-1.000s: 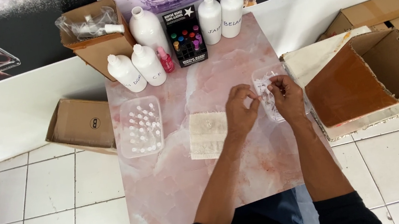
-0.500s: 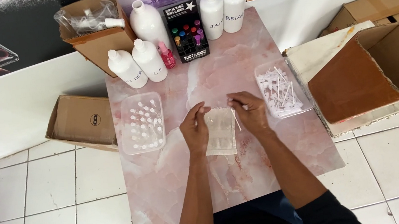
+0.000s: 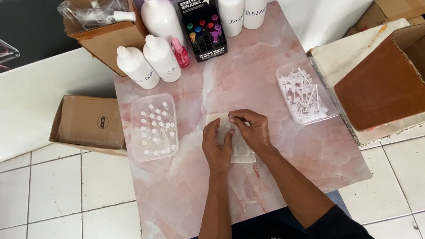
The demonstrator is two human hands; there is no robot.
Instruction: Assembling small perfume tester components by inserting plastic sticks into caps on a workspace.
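Observation:
A pale folded cloth (image 3: 240, 153) lies in the middle of the pink marble table (image 3: 284, 191). My left hand (image 3: 218, 146) rests on the cloth's left part with its fingers loosely spread. My right hand (image 3: 252, 129) sits over the cloth's upper right, fingertips pinched on a tiny white piece (image 3: 231, 116) at the cloth's top edge. The two hands touch each other. What lies under the palms is hidden.
A clear tray of small vials (image 3: 153, 126) lies left of the hands and a clear tray of white sprayer stems (image 3: 305, 94) lies right. White bottles (image 3: 161, 57), a pink bottle (image 3: 181, 53) and a black vial rack (image 3: 204, 27) line the back. Cardboard boxes (image 3: 399, 77) flank the table.
Both hands left the right tray of sprayer stems and came to the cloth in the middle. The left hand now lies flat on it.

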